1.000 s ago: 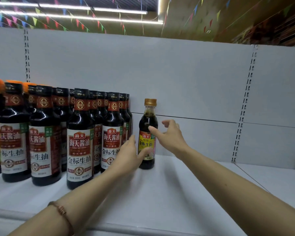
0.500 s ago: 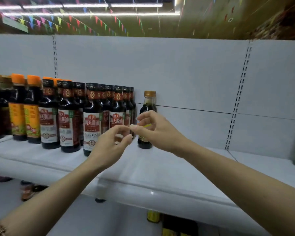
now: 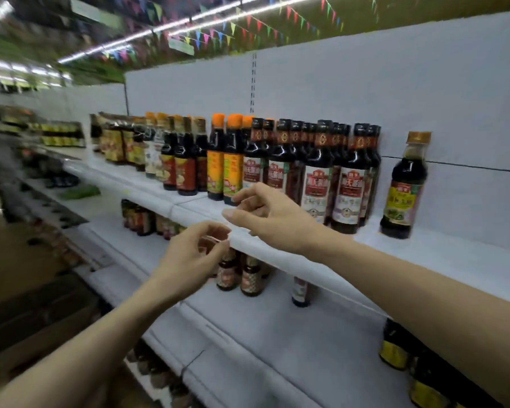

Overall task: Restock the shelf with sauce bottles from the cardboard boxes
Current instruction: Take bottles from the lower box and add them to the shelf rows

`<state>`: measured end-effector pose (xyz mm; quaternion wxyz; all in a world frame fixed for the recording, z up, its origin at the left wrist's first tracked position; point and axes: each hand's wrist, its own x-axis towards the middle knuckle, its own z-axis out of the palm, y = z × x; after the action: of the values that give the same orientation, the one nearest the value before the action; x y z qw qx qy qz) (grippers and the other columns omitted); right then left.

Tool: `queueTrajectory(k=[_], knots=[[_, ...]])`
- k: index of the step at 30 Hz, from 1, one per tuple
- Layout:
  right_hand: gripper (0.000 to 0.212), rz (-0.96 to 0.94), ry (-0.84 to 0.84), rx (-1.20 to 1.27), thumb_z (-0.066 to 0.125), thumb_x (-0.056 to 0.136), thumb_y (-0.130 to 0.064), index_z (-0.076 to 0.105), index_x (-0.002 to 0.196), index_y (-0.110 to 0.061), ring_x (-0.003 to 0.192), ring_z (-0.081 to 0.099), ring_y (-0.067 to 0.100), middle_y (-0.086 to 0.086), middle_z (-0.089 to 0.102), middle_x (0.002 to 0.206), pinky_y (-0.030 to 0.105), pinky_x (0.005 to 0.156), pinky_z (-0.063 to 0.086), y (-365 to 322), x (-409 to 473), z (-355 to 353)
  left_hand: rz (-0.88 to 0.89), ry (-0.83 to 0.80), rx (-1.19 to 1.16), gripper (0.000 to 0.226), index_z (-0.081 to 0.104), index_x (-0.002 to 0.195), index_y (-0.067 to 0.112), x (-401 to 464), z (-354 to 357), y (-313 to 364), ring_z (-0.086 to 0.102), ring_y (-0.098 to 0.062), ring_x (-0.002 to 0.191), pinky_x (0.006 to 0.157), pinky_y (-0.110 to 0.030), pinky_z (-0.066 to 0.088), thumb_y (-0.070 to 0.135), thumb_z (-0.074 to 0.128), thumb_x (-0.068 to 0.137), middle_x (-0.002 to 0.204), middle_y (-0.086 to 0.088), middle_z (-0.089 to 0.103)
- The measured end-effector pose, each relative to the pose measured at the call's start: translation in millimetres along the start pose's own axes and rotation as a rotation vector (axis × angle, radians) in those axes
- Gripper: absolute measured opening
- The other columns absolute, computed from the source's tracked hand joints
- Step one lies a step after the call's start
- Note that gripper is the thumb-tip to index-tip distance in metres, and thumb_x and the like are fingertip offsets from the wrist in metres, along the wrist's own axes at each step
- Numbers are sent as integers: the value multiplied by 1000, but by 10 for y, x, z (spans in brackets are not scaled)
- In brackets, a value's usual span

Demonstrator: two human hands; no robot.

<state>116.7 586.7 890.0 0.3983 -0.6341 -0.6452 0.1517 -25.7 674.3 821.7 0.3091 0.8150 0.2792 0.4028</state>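
Head view, tilted and blurred: a white shelf [image 3: 442, 260] carries a row of dark sauce bottles with red-and-white labels [image 3: 346, 184], orange-capped bottles [image 3: 224, 163] at their nine o'clock, and further dark bottles beyond those, too smeared to read. A lone small bottle with a yellow label and gold cap [image 3: 404, 187] stands upright at three o'clock of the row, apart from it, against the back panel. On the lower shelf [image 3: 277, 328] stand small brown bottles [image 3: 239, 275] and another bottle [image 3: 301, 290] at their three o'clock; more dark bottles [image 3: 401, 346] sit at five o'clock of the frame. A dim brown shape at eight o'clock may be a cardboard box; I cannot tell. The left hand [image 3: 189, 257] hangs before the shelf edge, fingers loosely curled, holding nothing. The right hand [image 3: 274, 219], at its one o'clock, is relaxed with fingers half extended, also holding nothing. Compared with half a second ago, both hands have drawn away from the lone bottle, which stays put, and the view has swung left to take in the lower shelves.
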Motion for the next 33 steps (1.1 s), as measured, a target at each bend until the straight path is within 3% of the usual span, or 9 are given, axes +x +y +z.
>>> queueTrajectory(k=[6, 9, 12, 15, 20, 24, 29, 33], knots=[[40, -74, -112, 64, 61, 91, -47, 52, 122, -23, 88, 62, 7, -5, 60, 107, 15, 60, 51, -444, 826, 1077, -116, 77, 146, 14, 62, 107, 26, -100, -1090, -787, 59, 1, 92, 79, -20, 48, 27, 58, 94, 98, 16, 63], [41, -103, -153, 71, 61, 91, -48, 53, 121, -22, 97, 62, 14, -1, 61, 111, 23, 73, 53, -644, 1261, 1628, -138, 93, 201, 16, 59, 110, 28, -145, -1653, -1213, 59, 1, 94, 84, -24, 50, 28, 57, 94, 102, 16, 62], [41, -130, -209, 90, 61, 89, -50, 53, 119, -24, 102, 61, 15, -1, 61, 112, 35, 88, 55, -777, 1686, 2228, -183, 105, 253, 16, 58, 111, 31, -242, -2171, -1672, 58, 2, 94, 81, -18, 50, 28, 57, 94, 104, 18, 60], [42, -136, -265, 111, 60, 89, -51, 52, 121, -24, 104, 58, 13, -4, 58, 112, 39, 94, 52, -851, 1995, 2743, -238, 109, 318, 19, 58, 113, 30, -318, -2570, -2067, 57, 1, 96, 79, -14, 46, 28, 57, 94, 105, 16, 60], [45, -120, -373, 90, 58, 91, -51, 51, 125, -23, 96, 56, 7, -5, 56, 112, 29, 85, 51, -903, 2545, 3552, -336, 94, 399, 20, 58, 113, 28, -257, -3133, -2793, 57, -5, 99, 89, -25, 49, 27, 57, 94, 107, 10, 60], [43, -140, -444, 27, 57, 91, -53, 50, 124, -26, 89, 54, -2, -16, 54, 101, 16, 68, 43, -808, 3081, 4109, -408, 84, 387, 22, 59, 116, 25, -115, -3430, -3402, 57, -6, 101, 86, -18, 45, 25, 58, 94, 110, 9, 59], [45, -200, -481, 63, 58, 90, -55, 51, 124, -27, 94, 54, -2, -18, 53, 101, 15, 70, 42, -921, 4059, 4801, -464, 147, 397, 18, 58, 108, 35, 257, -4024, -4183, 59, 2, 96, 77, -12, 47, 27, 60, 92, 104, 15, 61], [43, -267, -512, 122, 58, 88, -56, 51, 121, -30, 92, 51, -4, -16, 54, 104, 14, 72, 42, -1165, 4857, 5293, -497, 191, 445, 19, 56, 101, 38, 627, -4639, -4606, 58, 3, 95, 85, -18, 49, 22, 61, 91, 100, 17, 61]])
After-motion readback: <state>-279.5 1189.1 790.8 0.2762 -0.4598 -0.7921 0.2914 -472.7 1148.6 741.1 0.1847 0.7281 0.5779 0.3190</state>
